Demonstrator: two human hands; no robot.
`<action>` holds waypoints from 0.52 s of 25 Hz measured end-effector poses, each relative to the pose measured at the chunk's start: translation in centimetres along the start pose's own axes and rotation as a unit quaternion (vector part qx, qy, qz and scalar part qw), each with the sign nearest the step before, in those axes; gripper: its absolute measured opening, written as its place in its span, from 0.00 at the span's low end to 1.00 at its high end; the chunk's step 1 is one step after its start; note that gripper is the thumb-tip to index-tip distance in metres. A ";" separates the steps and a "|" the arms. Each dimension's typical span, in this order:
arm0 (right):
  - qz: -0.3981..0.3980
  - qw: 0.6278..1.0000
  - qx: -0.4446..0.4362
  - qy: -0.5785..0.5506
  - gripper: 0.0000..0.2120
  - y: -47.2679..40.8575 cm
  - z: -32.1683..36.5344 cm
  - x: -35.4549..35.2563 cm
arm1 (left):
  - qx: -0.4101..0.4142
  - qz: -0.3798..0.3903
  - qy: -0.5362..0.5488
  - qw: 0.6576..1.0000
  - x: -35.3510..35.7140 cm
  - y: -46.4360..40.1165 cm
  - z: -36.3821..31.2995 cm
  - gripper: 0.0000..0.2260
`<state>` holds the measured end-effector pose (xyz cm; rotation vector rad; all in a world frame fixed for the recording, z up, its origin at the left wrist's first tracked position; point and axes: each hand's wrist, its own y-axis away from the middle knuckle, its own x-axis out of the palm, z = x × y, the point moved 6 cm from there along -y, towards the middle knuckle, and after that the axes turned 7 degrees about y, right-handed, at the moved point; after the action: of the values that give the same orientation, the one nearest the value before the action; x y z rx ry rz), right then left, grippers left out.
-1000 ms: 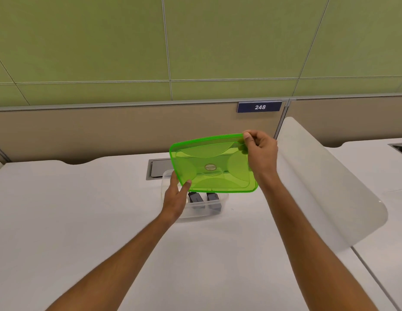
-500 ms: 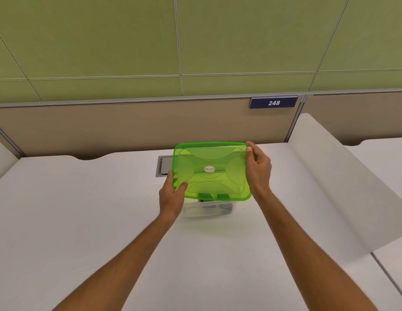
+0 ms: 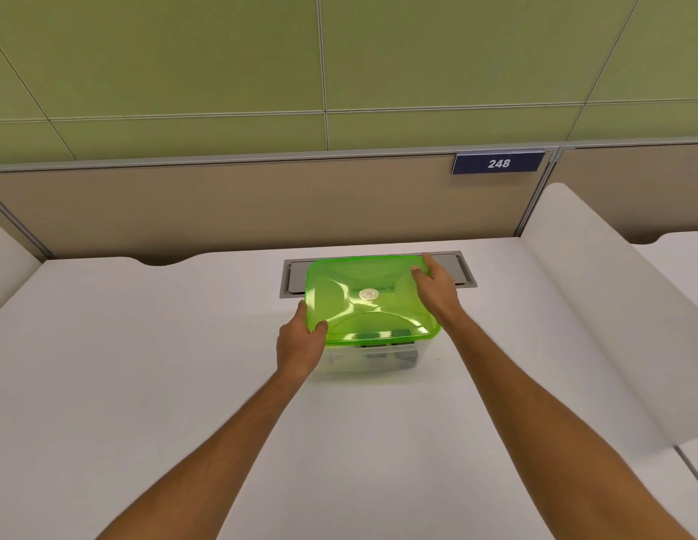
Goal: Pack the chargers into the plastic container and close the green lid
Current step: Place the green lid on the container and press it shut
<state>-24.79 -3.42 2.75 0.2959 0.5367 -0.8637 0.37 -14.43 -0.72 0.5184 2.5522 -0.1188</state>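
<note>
A translucent green lid [image 3: 369,298] lies flat over the clear plastic container [image 3: 347,358] on the white desk. My left hand [image 3: 300,342] grips the lid's near left corner, thumb on top. At the far right corner, my right hand [image 3: 435,284] holds the lid's edge. Dark chargers [image 3: 402,354] show dimly through the container's front wall and through the lid. I cannot tell whether the lid is pressed fully onto the rim.
A grey cable hatch [image 3: 462,272] is set into the desk [image 3: 144,364] just behind the container. A beige partition [image 3: 222,204] with a blue sign reading 248 [image 3: 498,163] runs along the back. A white curved divider [image 3: 597,305] stands at the right.
Both hands have brought the green lid down from a tilted position above the container until it lies level over it. The camera has tipped further down.
</note>
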 end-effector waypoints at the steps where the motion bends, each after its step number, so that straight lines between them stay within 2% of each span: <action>1: 0.008 1.000 0.002 0.017 0.24 -0.5 -0.3 0.4 | -0.003 0.006 -0.011 1.000 0.2 -0.1 0.3 0.15; 6: 0.036 0.997 0.009 0.070 0.25 -1.9 -1.8 2.0 | -0.008 0.012 -0.046 0.999 0.9 -0.5 1.2 0.15; 13: 0.040 0.992 0.020 0.115 0.23 -2.1 -4.2 3.5 | 0.001 0.003 -0.052 0.999 1.3 -0.4 2.2 0.20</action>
<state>-25.94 -5.05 -2.74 0.4541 0.7183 -0.7668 0.26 -14.78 -3.30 0.5076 2.4493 -0.1438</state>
